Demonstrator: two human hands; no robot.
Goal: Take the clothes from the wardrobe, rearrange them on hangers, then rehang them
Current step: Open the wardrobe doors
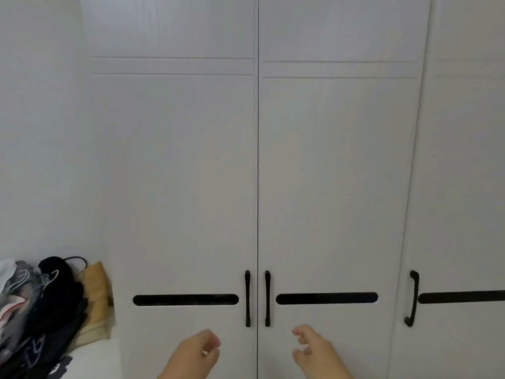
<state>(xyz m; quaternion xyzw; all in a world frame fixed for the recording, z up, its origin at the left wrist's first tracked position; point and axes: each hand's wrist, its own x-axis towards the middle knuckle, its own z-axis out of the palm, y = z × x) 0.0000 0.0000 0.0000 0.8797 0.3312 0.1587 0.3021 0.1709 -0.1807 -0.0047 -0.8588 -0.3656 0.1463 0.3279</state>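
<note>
My left hand and right hand, loosely curled and empty, hover below the shut wardrobe's handles; clothes lie piled left, so grabbing one-sidedly could swing a door into them.

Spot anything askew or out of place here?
The wardrobe doors are shut and flush. The only untidy spot is the clothes pile heaped at lower left with hangers tangled in it. Both hands hold nothing.

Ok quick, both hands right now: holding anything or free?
Left hand: open, fingers loosely curled, holding nothing, below the left door handle.
Right hand: open, empty, below the right door handle.
</note>
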